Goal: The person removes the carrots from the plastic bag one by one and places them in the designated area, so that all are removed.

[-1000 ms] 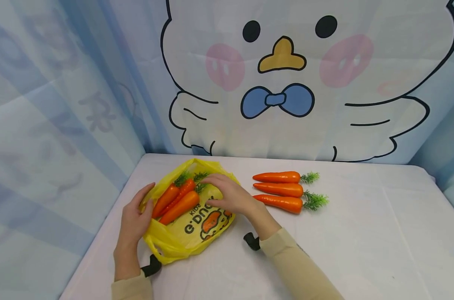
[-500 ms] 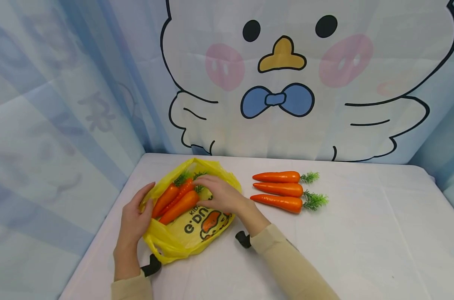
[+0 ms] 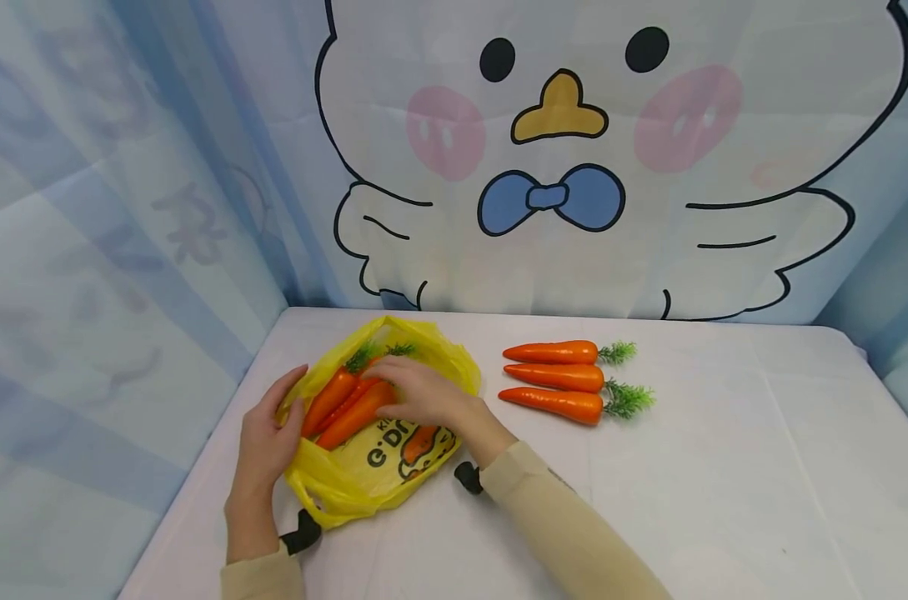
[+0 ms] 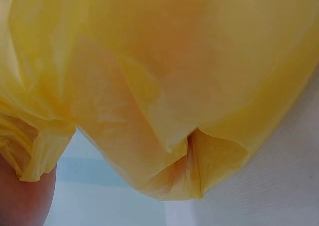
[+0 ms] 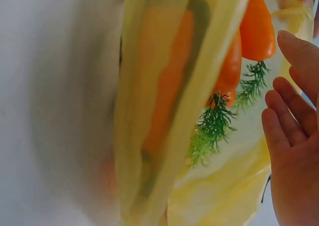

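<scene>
A yellow plastic bag (image 3: 348,487) lies with its mouth spread on the table, and three orange carrots with green tops sit in it, the nearest carrot (image 3: 358,417) in plain sight. My left hand (image 3: 264,437) holds the bag's left edge, thumb on the inner side; yellow film fills most of the left wrist view. Over the bag, my right hand (image 3: 427,400) reaches to the tops of the carrots and covers part of them. In the right wrist view its fingers are extended beside a carrot (image 5: 257,31), with no carrot between them.
To the right of the bag, three more carrots lie side by side, the front carrot (image 3: 554,402) closest to me. A white cloth covers the table (image 3: 724,467). Behind it hangs a curtain (image 3: 551,267) with a cartoon bird; another curtain (image 3: 123,333) hangs at left.
My right hand has moved left and slightly down over the bag, closer to the carrots' tops. My left hand has stayed on the bag's edge.
</scene>
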The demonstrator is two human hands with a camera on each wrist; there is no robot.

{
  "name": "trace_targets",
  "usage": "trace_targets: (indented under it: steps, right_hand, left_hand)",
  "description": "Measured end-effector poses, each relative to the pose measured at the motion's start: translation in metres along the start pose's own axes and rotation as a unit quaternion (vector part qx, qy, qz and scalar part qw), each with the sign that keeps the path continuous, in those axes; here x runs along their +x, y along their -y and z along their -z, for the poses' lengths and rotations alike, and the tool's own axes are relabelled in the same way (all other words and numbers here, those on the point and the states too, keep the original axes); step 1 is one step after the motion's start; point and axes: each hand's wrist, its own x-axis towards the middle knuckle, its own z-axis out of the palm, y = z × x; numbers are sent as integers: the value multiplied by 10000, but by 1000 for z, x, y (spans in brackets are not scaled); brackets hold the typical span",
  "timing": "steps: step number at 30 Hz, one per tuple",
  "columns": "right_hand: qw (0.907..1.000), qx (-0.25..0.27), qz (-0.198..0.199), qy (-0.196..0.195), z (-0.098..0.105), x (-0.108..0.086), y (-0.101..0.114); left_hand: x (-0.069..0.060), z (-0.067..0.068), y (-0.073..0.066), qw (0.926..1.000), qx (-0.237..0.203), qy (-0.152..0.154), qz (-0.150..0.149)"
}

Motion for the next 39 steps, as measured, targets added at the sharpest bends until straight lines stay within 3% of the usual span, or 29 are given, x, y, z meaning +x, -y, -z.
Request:
trace_targets:
  steps: [17,30,39]
  right_hand:
    - [9976,-467,-54,516,-9,14,-1]
    - [9936,-778,-134,809,-14,16,-1]
    - [9897,-1098,-113,909,-15,15,0]
  left_hand:
    - [0,0,0,9999,31,25,103]
    - [-1,-1,-1,9996,75,90,241]
    - [0,-1,0,9998,46,71,171]
